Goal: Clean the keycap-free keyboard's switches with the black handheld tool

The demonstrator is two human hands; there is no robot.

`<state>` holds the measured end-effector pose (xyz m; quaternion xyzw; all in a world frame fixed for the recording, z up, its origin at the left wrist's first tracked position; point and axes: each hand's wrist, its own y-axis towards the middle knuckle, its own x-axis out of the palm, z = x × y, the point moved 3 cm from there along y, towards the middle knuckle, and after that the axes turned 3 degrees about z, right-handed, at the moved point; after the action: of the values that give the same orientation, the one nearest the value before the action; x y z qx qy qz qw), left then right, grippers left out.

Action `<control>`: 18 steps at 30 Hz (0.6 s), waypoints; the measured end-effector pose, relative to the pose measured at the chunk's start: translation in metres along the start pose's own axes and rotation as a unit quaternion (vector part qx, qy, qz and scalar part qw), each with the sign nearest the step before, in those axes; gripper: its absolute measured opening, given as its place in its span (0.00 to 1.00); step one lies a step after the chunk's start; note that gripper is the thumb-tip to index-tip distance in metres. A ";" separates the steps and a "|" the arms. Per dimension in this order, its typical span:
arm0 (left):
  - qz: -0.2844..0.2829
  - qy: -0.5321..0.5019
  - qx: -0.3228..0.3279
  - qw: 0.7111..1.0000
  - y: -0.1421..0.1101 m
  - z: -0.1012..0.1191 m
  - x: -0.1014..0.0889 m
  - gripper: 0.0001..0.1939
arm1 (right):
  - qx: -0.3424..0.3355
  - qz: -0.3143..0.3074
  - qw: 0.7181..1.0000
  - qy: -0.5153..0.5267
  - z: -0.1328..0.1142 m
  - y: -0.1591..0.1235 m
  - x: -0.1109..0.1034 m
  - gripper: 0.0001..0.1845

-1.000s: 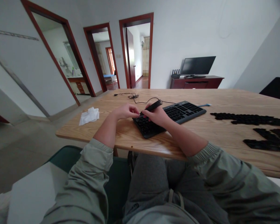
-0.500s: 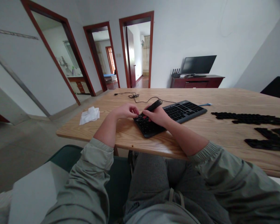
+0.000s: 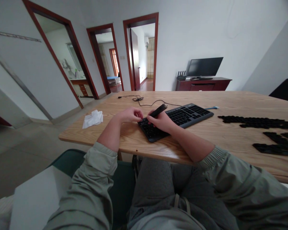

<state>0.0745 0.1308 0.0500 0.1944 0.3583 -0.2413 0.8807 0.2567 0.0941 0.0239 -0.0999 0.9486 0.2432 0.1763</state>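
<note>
Caution: my right hand (image 3: pixel 162 122) grips the black tool (image 3: pixel 158 110); whether my left hand (image 3: pixel 131 115) holds anything is unclear; a slip could jolt the keyboard (image 3: pixel 189 114)

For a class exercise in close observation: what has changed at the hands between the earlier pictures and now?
The right hand, holding the black tool, has drawn back slightly toward the person, its lower end shifting right over the keyboard. Nothing was taken or let go. The left hand, keyboard, loose keycaps and tissue stayed about as they were.
</note>
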 end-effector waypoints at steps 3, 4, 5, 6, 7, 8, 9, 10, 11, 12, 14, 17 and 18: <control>0.010 0.012 -0.005 1.000 0.000 0.001 0.000 0.09 | 0.007 0.001 1.000 0.004 0.003 0.000 0.001 0.11; 0.016 0.016 -0.006 1.000 0.000 0.001 -0.001 0.09 | 0.006 0.002 1.000 0.002 0.004 0.001 0.002 0.12; 0.022 0.019 -0.006 1.000 -0.001 0.002 -0.001 0.10 | 0.002 0.003 1.000 -0.002 0.004 0.001 0.002 0.13; 0.027 0.019 -0.006 0.999 -0.001 0.002 -0.002 0.11 | -0.004 0.003 1.000 -0.008 0.003 0.002 0.002 0.13; 0.032 0.016 -0.005 0.999 -0.002 0.002 -0.003 0.12 | -0.010 0.004 1.000 -0.015 0.002 0.002 0.002 0.13; 0.037 0.010 -0.003 0.999 -0.003 0.002 -0.003 0.13 | -0.014 0.004 1.000 -0.022 0.001 0.003 0.002 0.12; 0.038 0.003 0.001 0.999 -0.004 0.003 -0.004 0.14 | -0.016 0.005 1.000 -0.026 0.000 0.003 0.002 0.12; 0.036 -0.004 0.005 0.999 -0.005 0.004 -0.005 0.15 | -0.016 0.005 0.999 -0.028 -0.001 0.002 0.003 0.11; 0.029 -0.007 0.010 0.999 -0.007 0.005 -0.005 0.15 | -0.016 0.005 0.999 -0.030 -0.002 0.002 0.003 0.10; 0.018 -0.008 0.013 1.000 -0.009 0.007 -0.005 0.15 | -0.018 0.007 0.999 -0.031 -0.003 0.002 0.003 0.10; -0.011 0.000 0.009 1.000 -0.014 0.008 -0.004 0.13 | -0.022 0.008 0.999 -0.034 -0.004 0.002 0.003 0.09; -0.032 0.014 -0.006 0.999 -0.021 0.005 -0.001 0.11 | -0.026 0.019 0.999 -0.039 -0.003 0.003 0.003 0.09; -0.028 0.021 -0.008 0.999 -0.022 0.003 0.000 0.11 | -0.028 0.023 0.999 -0.040 -0.002 0.003 0.004 0.10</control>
<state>0.0638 0.1115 0.0487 0.1821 0.3845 -0.2586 0.8673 0.2519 0.0952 0.0257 -0.0732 0.9357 0.2771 0.2059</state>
